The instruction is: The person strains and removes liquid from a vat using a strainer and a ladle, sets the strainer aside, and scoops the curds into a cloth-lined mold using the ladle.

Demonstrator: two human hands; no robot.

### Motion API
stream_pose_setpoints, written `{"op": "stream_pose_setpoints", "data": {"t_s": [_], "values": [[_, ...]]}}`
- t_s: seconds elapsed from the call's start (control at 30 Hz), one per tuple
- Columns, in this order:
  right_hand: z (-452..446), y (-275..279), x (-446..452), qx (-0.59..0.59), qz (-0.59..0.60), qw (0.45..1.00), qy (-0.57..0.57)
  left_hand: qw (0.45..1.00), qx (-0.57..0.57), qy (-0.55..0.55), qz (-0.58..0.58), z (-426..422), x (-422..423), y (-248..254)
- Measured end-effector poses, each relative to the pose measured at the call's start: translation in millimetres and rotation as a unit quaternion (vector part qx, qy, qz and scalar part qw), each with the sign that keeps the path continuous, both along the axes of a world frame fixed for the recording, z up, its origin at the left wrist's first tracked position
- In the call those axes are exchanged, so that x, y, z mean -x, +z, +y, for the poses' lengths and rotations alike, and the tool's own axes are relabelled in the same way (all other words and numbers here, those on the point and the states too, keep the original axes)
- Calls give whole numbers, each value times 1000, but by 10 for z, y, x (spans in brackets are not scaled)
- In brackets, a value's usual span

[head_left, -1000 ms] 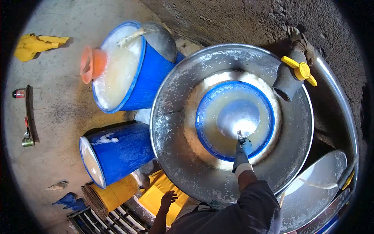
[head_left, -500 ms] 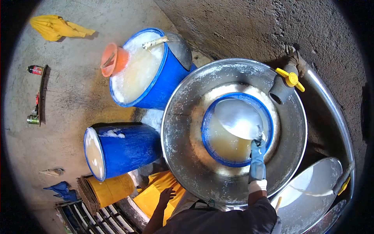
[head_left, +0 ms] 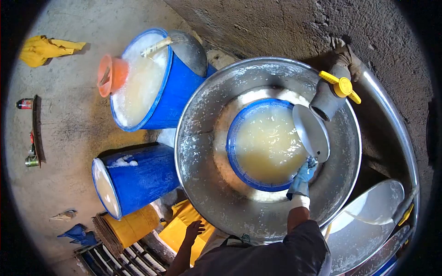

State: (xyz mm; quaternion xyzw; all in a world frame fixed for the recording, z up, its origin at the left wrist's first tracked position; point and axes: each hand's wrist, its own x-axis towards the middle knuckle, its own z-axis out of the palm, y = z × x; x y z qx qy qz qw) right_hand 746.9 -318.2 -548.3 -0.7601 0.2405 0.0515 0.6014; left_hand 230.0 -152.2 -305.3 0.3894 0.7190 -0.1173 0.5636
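My right hand (head_left: 304,175), in a blue-grey glove, grips the edge of a shiny round metal bowl (head_left: 309,131). Tipped on its side, the bowl sits over the right rim of a blue drum (head_left: 234,156). Cloudy yellowish liquid (head_left: 267,142) with pale bits fills that drum, which stands inside a wide metal vat (head_left: 198,179). My bare left hand (head_left: 194,230) hangs low beside the vat, fingers apart and holding nothing. A yellow apron or sheet (head_left: 182,218) lies behind that hand.
A pipe with a yellow-handled valve (head_left: 341,87) points down over the vat's right side. Leftward are two blue drums (head_left: 184,94) (head_left: 142,172), one bearing an orange container (head_left: 110,76) and a dark bowl (head_left: 189,53). A large metal pan (head_left: 368,225) leans at lower right.
The bowl has swung from above the liquid to the drum's right edge and turned on its side. My right hand moved with it. The view shifted slightly; my left hand stays low.
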Motion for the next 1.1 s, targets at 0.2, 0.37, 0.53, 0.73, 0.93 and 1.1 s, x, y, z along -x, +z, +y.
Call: {"op": "stream_pose_setpoints", "data": {"t_s": [0.2, 0.37, 0.53, 0.73, 0.93, 1.1], "values": [[-134, -1101, 586, -65, 264, 958, 95, 1000, -2, 0, -7, 172, -222, -52], [-89, -878, 937, -148, 492, 829, 222, 1000, -8, 6, -24, 235, -254, -56], [-10, -450, 1053, -191, 535, 765, 303, 997, -42, 48, -51, 217, -55, -127], [-7, 114, 1214, -142, 548, 747, 347, 994, -43, 64, -75, 27, 400, -251], [-74, 1034, 1353, -196, 564, 693, 403, 975, -88, 165, -122, -455, 1122, -751], [-110, 1821, 1516, -183, 595, 659, 423, 945, -80, 280, -148, -860, 1753, -1112]]}}
